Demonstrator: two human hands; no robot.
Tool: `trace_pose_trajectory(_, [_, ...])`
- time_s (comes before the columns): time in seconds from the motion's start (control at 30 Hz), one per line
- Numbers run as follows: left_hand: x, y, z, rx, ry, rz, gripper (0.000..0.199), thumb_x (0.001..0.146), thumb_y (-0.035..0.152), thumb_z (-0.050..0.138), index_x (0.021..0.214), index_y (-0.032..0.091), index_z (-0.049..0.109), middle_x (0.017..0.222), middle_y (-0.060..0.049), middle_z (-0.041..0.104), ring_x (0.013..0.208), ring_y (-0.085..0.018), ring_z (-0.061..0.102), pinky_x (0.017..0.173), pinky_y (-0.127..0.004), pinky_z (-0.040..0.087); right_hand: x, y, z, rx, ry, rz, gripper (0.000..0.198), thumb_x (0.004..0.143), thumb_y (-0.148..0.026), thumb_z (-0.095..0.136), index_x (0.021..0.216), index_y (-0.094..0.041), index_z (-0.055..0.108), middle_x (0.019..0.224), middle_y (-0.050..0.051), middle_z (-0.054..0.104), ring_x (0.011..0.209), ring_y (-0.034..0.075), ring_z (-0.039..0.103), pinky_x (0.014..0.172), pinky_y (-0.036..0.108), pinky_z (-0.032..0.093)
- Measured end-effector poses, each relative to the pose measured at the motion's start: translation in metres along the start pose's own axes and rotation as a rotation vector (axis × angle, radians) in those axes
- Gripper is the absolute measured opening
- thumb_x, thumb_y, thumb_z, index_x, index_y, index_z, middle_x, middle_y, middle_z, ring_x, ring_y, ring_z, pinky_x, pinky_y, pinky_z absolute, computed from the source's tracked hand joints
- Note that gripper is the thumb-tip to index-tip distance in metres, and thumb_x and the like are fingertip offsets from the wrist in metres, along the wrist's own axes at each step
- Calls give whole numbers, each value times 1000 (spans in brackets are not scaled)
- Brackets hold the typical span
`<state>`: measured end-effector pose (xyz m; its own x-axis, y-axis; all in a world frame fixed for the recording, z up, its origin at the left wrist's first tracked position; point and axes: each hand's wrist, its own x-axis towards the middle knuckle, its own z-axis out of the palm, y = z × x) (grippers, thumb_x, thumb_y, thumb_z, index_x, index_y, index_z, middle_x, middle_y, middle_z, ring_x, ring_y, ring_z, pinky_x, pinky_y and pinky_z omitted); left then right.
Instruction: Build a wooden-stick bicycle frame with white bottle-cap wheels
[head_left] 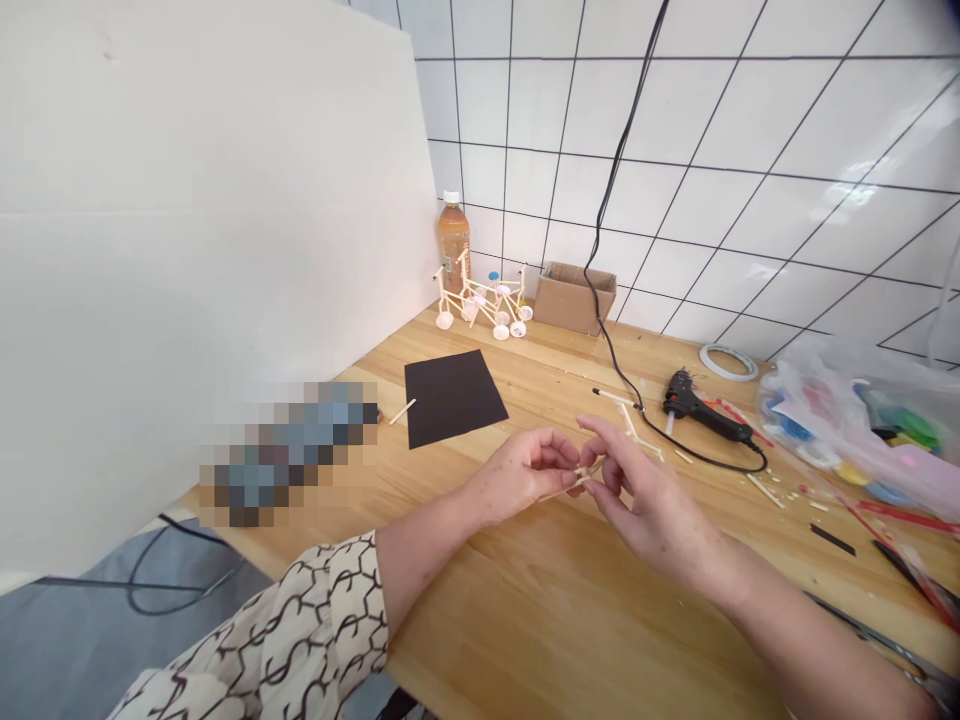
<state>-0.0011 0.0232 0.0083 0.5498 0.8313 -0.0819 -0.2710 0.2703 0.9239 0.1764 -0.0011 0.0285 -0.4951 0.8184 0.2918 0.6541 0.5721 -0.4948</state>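
Observation:
Over the wooden table, my left hand [531, 470] pinches thin pale wooden sticks [559, 491] between thumb and fingers. My right hand [628, 482] closes its thumb and a finger on the same sticks from the other side. How the sticks are joined is mostly hidden by the fingertips. Just beyond my right hand lie more joined wooden sticks [636, 428] and a white pen-like stick with a dark tip [613, 398]. A black glue gun [705, 408] rests on its side further right, its cord curling toward the wall.
A black square sheet [454, 398] lies left of centre with a loose stick [403, 411] at its edge. Behind stand small stick bicycles [480, 300], a drink bottle [453, 235] and a cardboard box [574, 300]. Tape roll [729, 363], plastic bag [847, 410] and scraps occupy the right.

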Motion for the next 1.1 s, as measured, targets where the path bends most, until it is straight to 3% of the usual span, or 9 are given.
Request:
trace_pose_trajectory(0.17, [1,0,0,-14,24,-19,29,66,28,78,82,13,58,73,0,65,69,-12,62,71,-26,44,0,0,-3,-22,0,6,57,85,-13,44,137,-25,24,99,6,60,55,11,49,58,31,48])
trace_pose_trajectory(0.37, [1,0,-1,2,47,-39,31,64,26,79,81,13,58,69,1,62,64,-9,60,65,-23,44,-3,-15,-19,-38,75,-33,56,87,-15,45,138,-25,26,107,8,58,60,11,54,60,30,49])
trace_pose_trajectory(0.53, [1,0,0,-11,59,-65,35,60,29,81,81,13,58,70,0,64,68,-12,63,67,-24,46,-2,-21,-41,38,373,15,44,86,-19,50,128,-26,42,107,8,58,73,16,57,68,35,50])
trace_pose_trajectory(0.63, [0,1,0,1,70,-63,34,60,29,81,79,13,58,72,-1,65,69,-12,64,68,-24,46,4,-3,-53,133,607,95,38,82,-26,57,120,-27,51,106,8,59,89,22,57,80,40,49])
trace_pose_trajectory(0.67, [0,1,0,8,70,-63,34,60,29,81,79,13,58,71,-1,65,69,-12,64,68,-24,46,6,5,-56,166,612,124,38,81,-28,59,118,-27,53,106,8,59,94,23,57,84,42,48])
trace_pose_trajectory(0.8, [0,2,0,12,65,-70,32,61,27,80,79,13,58,72,-1,65,68,-12,64,68,-24,46,11,37,-59,345,266,279,43,77,-36,62,117,-23,54,110,10,63,105,25,58,94,46,45])
trace_pose_trajectory(0.9, [0,1,0,7,65,-65,31,62,27,80,79,13,58,72,-1,65,68,-12,64,69,-25,46,12,43,-53,372,34,359,47,76,-44,62,116,-20,56,116,13,62,112,27,56,96,46,43])
trace_pose_trajectory(1.0, [0,0,-1,18,58,-58,30,63,26,79,80,12,58,72,-1,65,68,-12,64,70,-25,46,14,39,-45,353,-80,381,44,78,-49,59,109,-18,61,116,12,62,111,27,55,94,43,44])
trace_pose_trajectory(1.1, [0,0,-1,16,44,-58,29,63,25,79,80,12,58,71,-1,65,68,-12,64,70,-25,47,14,36,-39,343,-98,381,41,80,-53,55,102,-19,62,104,9,65,95,23,59,82,38,48])
